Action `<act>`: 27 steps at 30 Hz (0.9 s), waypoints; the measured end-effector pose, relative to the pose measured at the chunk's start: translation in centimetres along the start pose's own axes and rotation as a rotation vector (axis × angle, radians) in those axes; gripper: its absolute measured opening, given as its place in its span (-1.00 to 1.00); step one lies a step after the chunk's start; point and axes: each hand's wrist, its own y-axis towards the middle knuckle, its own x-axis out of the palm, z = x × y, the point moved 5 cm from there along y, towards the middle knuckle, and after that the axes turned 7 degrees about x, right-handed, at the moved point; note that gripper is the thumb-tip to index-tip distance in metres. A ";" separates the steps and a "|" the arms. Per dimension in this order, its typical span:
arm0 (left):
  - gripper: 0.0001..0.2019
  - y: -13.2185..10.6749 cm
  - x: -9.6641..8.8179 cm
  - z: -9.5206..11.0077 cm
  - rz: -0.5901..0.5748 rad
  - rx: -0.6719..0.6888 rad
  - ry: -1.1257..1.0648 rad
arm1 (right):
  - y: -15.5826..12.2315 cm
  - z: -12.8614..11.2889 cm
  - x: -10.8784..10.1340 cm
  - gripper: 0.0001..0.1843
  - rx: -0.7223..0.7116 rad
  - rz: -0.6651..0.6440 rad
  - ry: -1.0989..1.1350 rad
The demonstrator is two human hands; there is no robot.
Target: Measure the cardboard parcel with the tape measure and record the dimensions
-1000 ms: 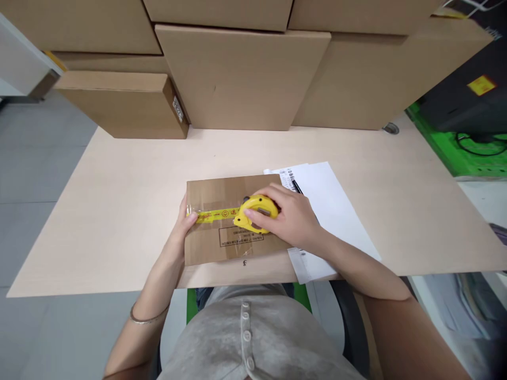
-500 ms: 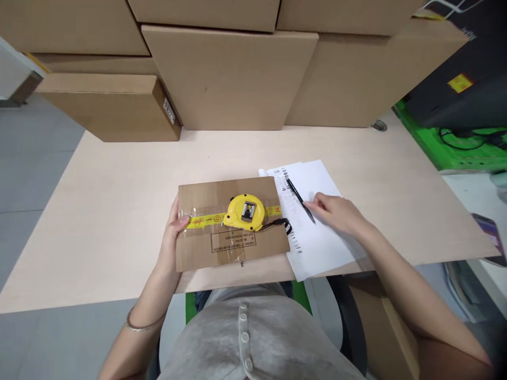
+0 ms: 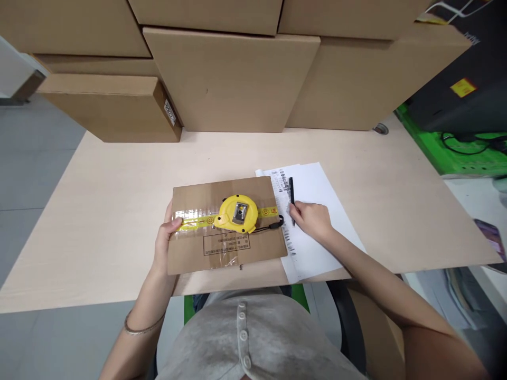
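My left hand grips the left edge of a flat cardboard box, thumb on top and fingers hidden beneath. Yellow printed tape runs across the box. On top of it rests a yellow tape measure with a black wrist strap trailing to the right. My right hand is closed, thumb and forefinger pinched on a black pen over the white paper sheets. The pen's upper part points away from me. Printed text runs down the sheets' left side, partly under the box.
Large cardboard boxes are stacked along the desk's far edge, with a smaller box at the left. To the right stand a green crate with black cable and a side surface with a phone. The desk ends just before my body.
My right hand has moved left and closed on the pen, turning it more upright. The box with the tape measure has shifted slightly left with my left hand.
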 end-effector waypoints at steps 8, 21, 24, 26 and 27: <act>-0.50 -0.3 0.0 0.0 -0.019 -0.083 0.017 | 0.4 1.6 1.9 -0.26 0.005 -0.007 0.569; -0.26 0.1 0.3 -0.2 -0.184 -0.040 0.051 | 3.8 -1.0 2.2 -0.30 -0.003 0.001 0.935; -0.27 0.1 0.3 -0.1 -0.183 -0.042 0.054 | 3.1 -0.7 1.1 -0.34 -0.029 -0.067 0.941; -0.27 0.0 0.2 0.0 -0.165 -0.063 0.071 | 2.3 -0.4 0.5 -0.37 -0.053 -0.128 0.915; -0.28 0.0 0.2 0.0 -0.157 -0.072 0.082 | 1.8 -0.2 0.4 -0.40 -0.063 -0.161 0.897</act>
